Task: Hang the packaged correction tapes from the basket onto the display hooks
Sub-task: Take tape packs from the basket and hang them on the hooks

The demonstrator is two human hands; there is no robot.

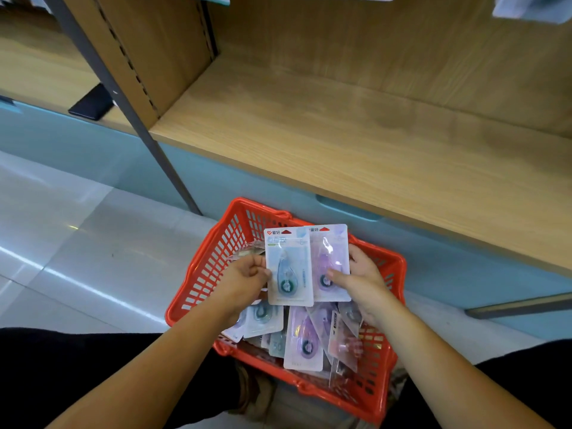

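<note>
A red plastic basket [204, 274] stands on the floor in front of me, with several packaged correction tapes [305, 339] lying loose inside. Above it I hold two packages upright, side by side. My left hand [247, 280] pinches the left edge of the blue correction tape package [288, 267]. My right hand [362, 280] grips the purple correction tape package [328, 261], thumb across its front. The display hooks themselves are not in view; only the bottom edges of hanging packages [526, 10] show at the top.
A light wood shelf [340, 125] runs behind the basket, with a wood back panel above and pale blue drawers [349, 209] below. A dark metal upright [130, 103] slants down at left. A black flat object [93, 103] lies on the left shelf. My dark-clothed knees flank the basket.
</note>
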